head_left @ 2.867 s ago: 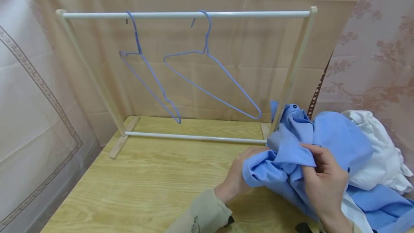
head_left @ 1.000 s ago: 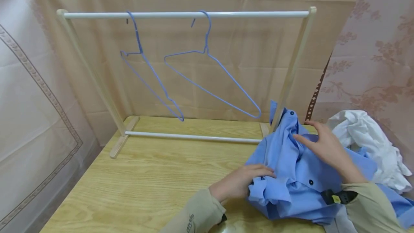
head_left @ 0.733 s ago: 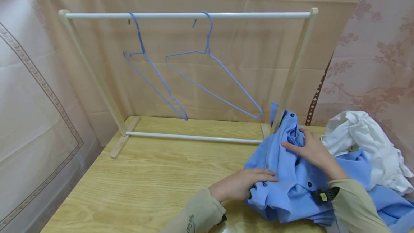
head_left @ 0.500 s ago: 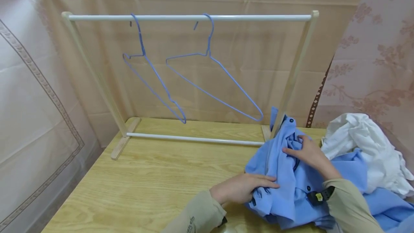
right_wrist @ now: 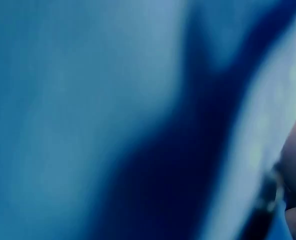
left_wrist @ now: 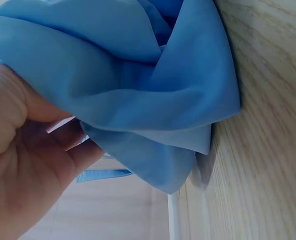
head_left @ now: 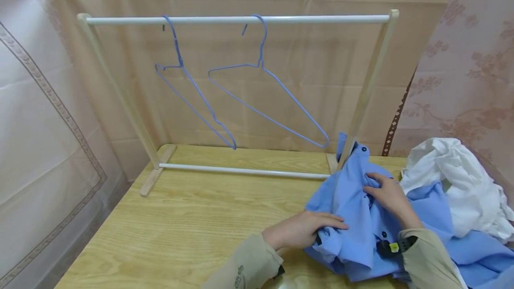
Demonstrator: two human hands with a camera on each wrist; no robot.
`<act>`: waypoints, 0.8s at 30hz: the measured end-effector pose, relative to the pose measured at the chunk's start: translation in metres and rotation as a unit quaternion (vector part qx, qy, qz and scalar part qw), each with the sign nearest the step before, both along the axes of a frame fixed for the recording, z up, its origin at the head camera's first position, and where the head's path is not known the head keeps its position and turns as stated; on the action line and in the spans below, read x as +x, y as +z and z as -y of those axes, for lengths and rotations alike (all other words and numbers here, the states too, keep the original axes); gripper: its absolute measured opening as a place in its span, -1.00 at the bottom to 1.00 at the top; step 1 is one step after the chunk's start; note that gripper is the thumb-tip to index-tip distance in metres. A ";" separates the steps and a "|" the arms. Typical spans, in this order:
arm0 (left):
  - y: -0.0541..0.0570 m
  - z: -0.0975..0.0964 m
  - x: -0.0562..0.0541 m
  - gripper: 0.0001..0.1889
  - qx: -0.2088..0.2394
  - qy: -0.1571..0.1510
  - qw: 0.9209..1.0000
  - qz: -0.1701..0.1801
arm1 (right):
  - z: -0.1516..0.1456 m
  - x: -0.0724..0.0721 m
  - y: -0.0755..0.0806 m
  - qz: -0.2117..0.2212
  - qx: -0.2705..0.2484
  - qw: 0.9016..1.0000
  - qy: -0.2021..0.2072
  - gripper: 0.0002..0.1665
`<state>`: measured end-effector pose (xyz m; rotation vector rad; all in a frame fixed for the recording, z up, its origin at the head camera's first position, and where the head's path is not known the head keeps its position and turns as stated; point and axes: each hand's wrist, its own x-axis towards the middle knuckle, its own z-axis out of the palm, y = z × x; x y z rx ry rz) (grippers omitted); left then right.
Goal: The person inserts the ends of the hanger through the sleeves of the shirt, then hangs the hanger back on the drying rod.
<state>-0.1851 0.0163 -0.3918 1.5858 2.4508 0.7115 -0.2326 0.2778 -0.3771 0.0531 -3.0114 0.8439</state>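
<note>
A crumpled light-blue button-up shirt (head_left: 345, 204) lies at the right of the table, against the rack's right leg. My left hand (head_left: 299, 230) grips its left edge, thumb over the cloth and other fingers beneath, as the left wrist view shows with the shirt's folds (left_wrist: 113, 95). Higher on the shirt, my right hand (head_left: 391, 197) pinches a fold between thumb and fingers. Blurred blue cloth (right_wrist: 78, 110) fills most of the right wrist view. Two blue wire hangers, one left (head_left: 199, 95) and one right (head_left: 284, 87), hang bare from the rack's top rail.
The rack (head_left: 241, 20) has a white top rail, pale wooden legs and a low white crossbar (head_left: 241, 170). A white garment (head_left: 458, 182) and more blue cloth (head_left: 482, 253) are heaped at the far right of the wooden table (head_left: 180, 226). Curtains stand behind.
The bunched shirt has been laid flatter. My right hand left the lower bunch, moved up and came down on the shirt's upper part. My left hand now shows on the shirt's edge.
</note>
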 end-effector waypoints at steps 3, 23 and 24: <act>0.001 -0.001 -0.001 -0.47 0.007 0.006 1.000 -0.020 | -0.001 0.000 -0.002 -0.011 -0.007 1.000 -0.009 -0.37; 0.011 0.010 -0.002 -0.77 0.023 0.064 0.996 -0.063 | 0.005 0.029 0.015 -0.140 -0.073 0.977 -0.145 -0.52; 0.011 0.010 -0.002 -0.77 0.026 0.065 0.995 -0.065 | 0.006 0.029 0.016 -0.156 -0.072 0.973 -0.151 -0.53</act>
